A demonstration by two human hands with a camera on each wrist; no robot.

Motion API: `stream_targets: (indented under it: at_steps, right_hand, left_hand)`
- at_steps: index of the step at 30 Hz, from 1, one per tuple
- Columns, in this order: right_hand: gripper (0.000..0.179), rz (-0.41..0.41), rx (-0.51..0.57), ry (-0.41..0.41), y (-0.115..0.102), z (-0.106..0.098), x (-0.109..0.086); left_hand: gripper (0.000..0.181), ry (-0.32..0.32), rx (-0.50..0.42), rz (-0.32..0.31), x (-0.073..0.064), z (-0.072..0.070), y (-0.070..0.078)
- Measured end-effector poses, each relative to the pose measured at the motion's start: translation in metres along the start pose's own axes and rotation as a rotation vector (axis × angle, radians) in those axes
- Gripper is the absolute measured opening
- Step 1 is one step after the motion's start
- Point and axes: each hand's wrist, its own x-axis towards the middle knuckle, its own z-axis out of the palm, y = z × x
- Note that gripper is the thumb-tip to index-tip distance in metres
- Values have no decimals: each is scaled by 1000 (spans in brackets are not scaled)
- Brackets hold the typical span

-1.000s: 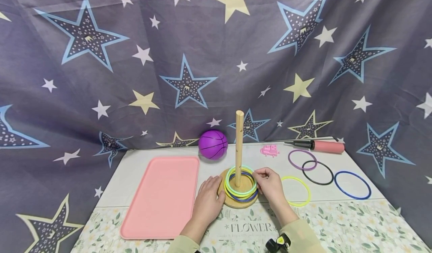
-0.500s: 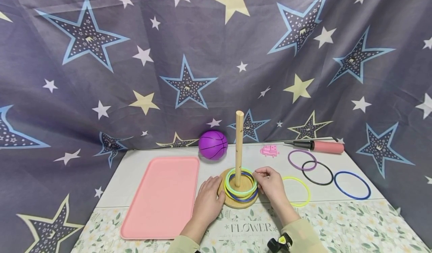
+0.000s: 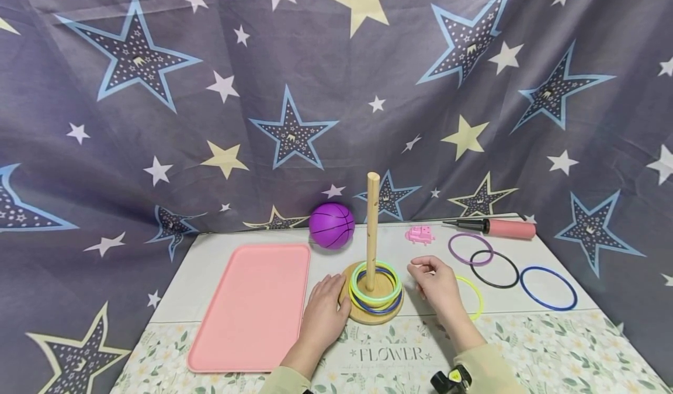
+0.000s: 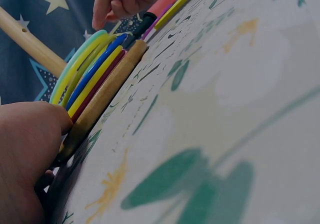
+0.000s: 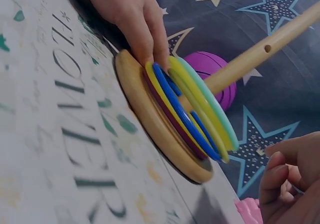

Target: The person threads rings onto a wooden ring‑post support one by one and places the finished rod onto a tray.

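Note:
A wooden peg [image 3: 372, 224] stands upright on a round wooden base [image 3: 370, 319]. Several rings lie stacked around its foot, with a mint-green ring [image 3: 374, 303] on top. Below it the wrist views show yellow and blue rings and a dark red ring [image 5: 165, 111] lowest. My left hand [image 3: 323, 309] rests against the left edge of the base, fingertips and thumb right beside the stack. To the right of the stack, apart from it, my right hand [image 3: 436, 283] holds nothing; its fingers are loosely bent. It partly covers a loose yellow ring [image 3: 480, 300].
Purple [image 3: 452, 252], black [image 3: 496, 286] and blue [image 3: 575, 297] rings lie at the right. Behind them are a pink-handled pump [image 3: 510, 228] and a small pink toy [image 3: 419, 235]. A purple ball [image 3: 332, 225] sits at the back; a pink tray [image 3: 252, 306] lies left.
My right hand has let go of the mint-green ring and moved right, off the stack. The ring has settled on the stack. My left hand stays in place.

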Motion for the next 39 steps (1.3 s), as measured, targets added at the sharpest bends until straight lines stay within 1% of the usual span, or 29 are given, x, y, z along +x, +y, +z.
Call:
stream_targets:
  at_steps: [9,14,21,27,32,39]
  right_hand:
    - [31,-8,-40,17,-3,-32,2]
    - [37,-5,-88,14,-2,-49,2]
    - [43,38,-111,34,2,-70,1]
    - [44,53,-146,63,7,-87,1]
    - [43,64,-146,101,14,-99,2]
    - [41,89,-141,138,22,-110,3]
  left_hand:
    - [53,-10,1,-4,1,-1,1]
    - [53,-10,11,-1,1,-1,0]
    - [54,-19,9,-7,2,-1,1]
    - [53,-17,10,-6,2,0,2]
    - [54,-20,10,-10,2,0,1]
    - [54,-20,3,-11,2,0,2]
